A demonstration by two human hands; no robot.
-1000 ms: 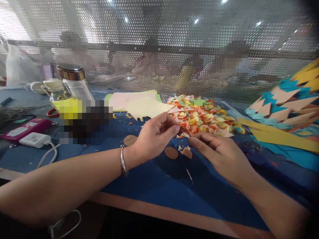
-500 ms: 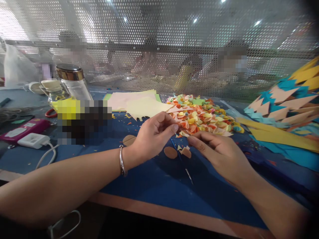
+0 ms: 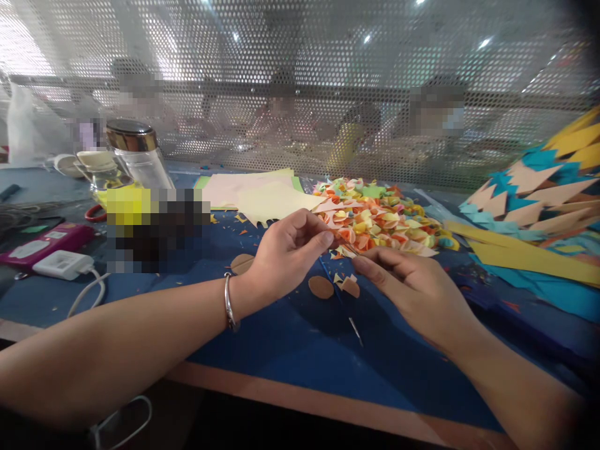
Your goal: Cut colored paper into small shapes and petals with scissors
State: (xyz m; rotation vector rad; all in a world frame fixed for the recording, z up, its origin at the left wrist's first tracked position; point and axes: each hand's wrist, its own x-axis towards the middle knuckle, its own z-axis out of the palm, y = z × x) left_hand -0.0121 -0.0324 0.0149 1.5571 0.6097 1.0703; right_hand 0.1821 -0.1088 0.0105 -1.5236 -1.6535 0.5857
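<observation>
My left hand (image 3: 288, 253), with a silver bangle on the wrist, pinches a small folded orange paper piece (image 3: 345, 249) just above the blue table top (image 3: 281, 344). My right hand (image 3: 412, 290) meets it from the right, fingers curled and pinching the same piece. Right behind my fingers lies a heap of small folded paper pieces (image 3: 379, 222) in orange, yellow, pink and green. Two brown paper discs (image 3: 321, 287) and paper scraps lie under my hands. A thin needle (image 3: 356, 330) rests on the table in front of them.
Pale yellow and pink paper sheets (image 3: 262, 194) lie behind the left hand. A gold-lidded glass jar (image 3: 138, 159), a pink phone (image 3: 44, 244) and a white charger (image 3: 60, 264) stand at the left. Zigzag-cut blue, yellow and tan paper (image 3: 534, 212) piles at the right. A perforated metal screen (image 3: 300, 87) closes the back; people sit behind it.
Both hands have stayed nearly in place; the left thumb and fingers shifted slightly on the small paper piece.
</observation>
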